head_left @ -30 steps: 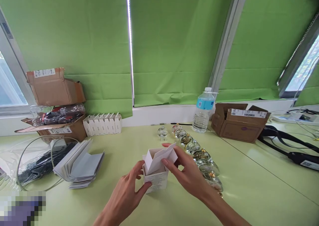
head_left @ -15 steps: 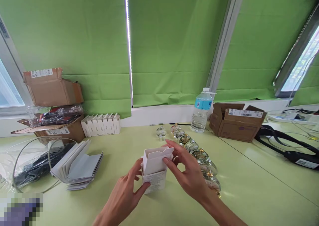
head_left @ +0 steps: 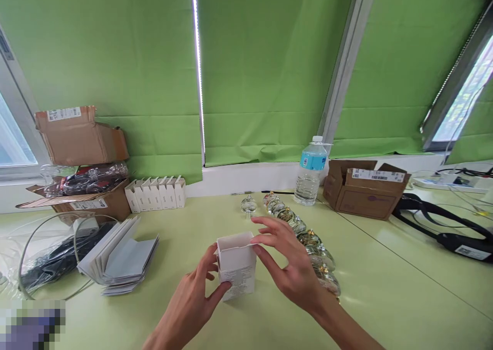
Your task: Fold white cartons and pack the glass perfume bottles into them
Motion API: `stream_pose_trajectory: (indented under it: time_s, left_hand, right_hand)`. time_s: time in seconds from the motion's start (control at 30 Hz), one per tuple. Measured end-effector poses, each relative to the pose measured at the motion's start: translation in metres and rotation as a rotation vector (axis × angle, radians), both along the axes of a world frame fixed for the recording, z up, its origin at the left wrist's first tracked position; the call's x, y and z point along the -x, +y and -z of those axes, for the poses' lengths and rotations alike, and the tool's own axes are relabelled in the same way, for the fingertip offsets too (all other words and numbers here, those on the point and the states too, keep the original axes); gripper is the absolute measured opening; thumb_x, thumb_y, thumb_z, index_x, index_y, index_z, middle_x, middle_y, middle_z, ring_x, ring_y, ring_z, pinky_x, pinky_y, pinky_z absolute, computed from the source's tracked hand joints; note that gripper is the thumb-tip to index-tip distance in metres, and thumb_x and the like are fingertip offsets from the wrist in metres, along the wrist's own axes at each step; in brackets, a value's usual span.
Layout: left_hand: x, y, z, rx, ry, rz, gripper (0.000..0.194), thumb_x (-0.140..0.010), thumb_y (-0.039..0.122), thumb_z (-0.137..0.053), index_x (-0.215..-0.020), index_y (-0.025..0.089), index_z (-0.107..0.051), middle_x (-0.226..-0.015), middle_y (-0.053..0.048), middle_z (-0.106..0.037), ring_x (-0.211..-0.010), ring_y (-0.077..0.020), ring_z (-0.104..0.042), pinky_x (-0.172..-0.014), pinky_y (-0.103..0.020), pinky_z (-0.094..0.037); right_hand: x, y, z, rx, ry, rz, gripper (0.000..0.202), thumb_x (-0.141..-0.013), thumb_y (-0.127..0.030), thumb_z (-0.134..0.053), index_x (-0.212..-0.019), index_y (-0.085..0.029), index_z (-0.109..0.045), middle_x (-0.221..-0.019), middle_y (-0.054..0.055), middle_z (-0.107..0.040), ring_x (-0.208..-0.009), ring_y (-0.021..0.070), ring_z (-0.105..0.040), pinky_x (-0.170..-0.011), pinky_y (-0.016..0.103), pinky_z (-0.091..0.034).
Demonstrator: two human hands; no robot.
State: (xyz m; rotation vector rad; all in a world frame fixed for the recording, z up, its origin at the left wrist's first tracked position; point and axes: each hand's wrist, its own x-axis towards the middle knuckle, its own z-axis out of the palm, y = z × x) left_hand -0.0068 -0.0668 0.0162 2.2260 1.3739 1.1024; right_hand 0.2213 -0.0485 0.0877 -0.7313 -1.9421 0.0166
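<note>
A small white cardboard box (head_left: pixel 236 260) with printed text on its lower front stands upright on the table, its top open. My left hand (head_left: pixel 194 288) grips its left side, thumb on the front and fingers round the side and back. At the upper right corner, my right hand (head_left: pixel 288 262) pinches the box's top edge between thumb and index finger, the other fingers held apart. Behind the box stands a clear glass ornament (head_left: pixel 248 204). Several more glass ornaments (head_left: pixel 308 237) with gold tops run in a row beside my right hand, which partly hides the nearer ones.
A stack of folded white cartons (head_left: pixel 127 262) lies at left, near small white boxes (head_left: pixel 157 194) in a row. Brown cardboard boxes (head_left: pixel 80 139) are piled behind. A water bottle (head_left: pixel 310 172), an open brown box (head_left: pixel 364 193) and a black strapped device (head_left: pixel 458 237) stand at right.
The white inner piece that stuck up out of the box has gone down, so the box's top is lower. My right hand has stayed at the top corner, its fingers shifting slightly.
</note>
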Motion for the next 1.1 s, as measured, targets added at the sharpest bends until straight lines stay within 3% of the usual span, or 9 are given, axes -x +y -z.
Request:
stream_pose_trajectory:
  time_s: [0.13, 0.33, 0.73, 0.83, 0.93, 1.1]
  left_hand:
    - [0.0, 0.0, -0.002, 0.046, -0.011, -0.002, 0.068, -0.09, 0.033, -0.054, -0.143, 0.034, -0.013, -0.116, -0.002, -0.065, -0.092, -0.0163, -0.067, -0.081, -0.032, -0.055]
    - [0.002, 0.0, -0.001, 0.067, -0.021, -0.026, 0.067, -0.09, 0.037, -0.053, -0.143, 0.035, -0.013, -0.115, -0.002, -0.065, -0.09, -0.0169, -0.067, -0.081, -0.035, -0.055]
    - [0.004, 0.004, 0.0, 0.027, -0.007, -0.07, 0.064, -0.091, 0.038, -0.05, -0.144, 0.032, -0.015, -0.118, -0.007, -0.065, -0.088, -0.019, -0.068, -0.079, -0.037, -0.055]
    - [0.004, 0.004, 0.002, 0.026, -0.036, -0.067, 0.069, -0.091, 0.039, -0.05, -0.146, 0.032, -0.009, -0.123, -0.007, -0.063, -0.094, -0.0203, -0.068, -0.081, -0.037, -0.055]
    - [0.005, 0.008, 0.002, 0.037, -0.074, -0.084, 0.069, -0.091, 0.039, -0.05, -0.146, 0.033, -0.009, -0.127, -0.007, -0.061, -0.099, -0.0206, -0.067, -0.083, -0.038, -0.055]
    - [0.012, 0.016, -0.002, 0.091, -0.174, -0.196, 0.064, -0.091, 0.04, -0.048, -0.145, 0.031, -0.015, -0.129, -0.008, -0.059, -0.101, -0.0205, -0.065, -0.086, -0.04, -0.053]
  right_hand:
    - [0.001, 0.001, 0.002, 0.005, -0.088, 0.003, 0.019, -0.088, -0.013, -0.054, -0.102, -0.023, -0.062, -0.132, 0.009, -0.05, -0.128, 0.0265, -0.04, -0.099, 0.045, -0.043]
    - [0.001, 0.0, 0.005, -0.054, -0.156, 0.002, 0.021, -0.087, -0.012, -0.056, -0.099, -0.025, -0.067, -0.131, 0.007, -0.052, -0.128, 0.0267, -0.04, -0.102, 0.046, -0.041]
    - [0.006, -0.001, 0.009, 0.043, -0.33, 0.006, 0.018, -0.09, -0.02, -0.054, -0.097, -0.026, -0.069, -0.136, 0.005, -0.049, -0.135, 0.0272, -0.031, -0.104, 0.047, -0.04]
    - [0.005, -0.003, 0.008, 0.044, -0.349, 0.011, 0.023, -0.09, -0.024, -0.055, -0.11, -0.026, -0.066, -0.143, 0.006, -0.043, -0.138, 0.0277, -0.028, -0.107, 0.048, -0.038]
    - [0.005, -0.003, 0.009, 0.059, -0.327, 0.04, 0.041, -0.09, -0.029, -0.055, -0.13, -0.022, -0.052, -0.146, 0.009, -0.039, -0.138, 0.0275, -0.027, -0.109, 0.048, -0.036]
    - [0.005, 0.001, 0.014, 0.175, -0.226, 0.132, 0.039, -0.093, -0.031, -0.049, -0.132, -0.025, -0.048, -0.142, 0.008, -0.044, -0.134, 0.0243, -0.036, -0.108, 0.045, -0.039]
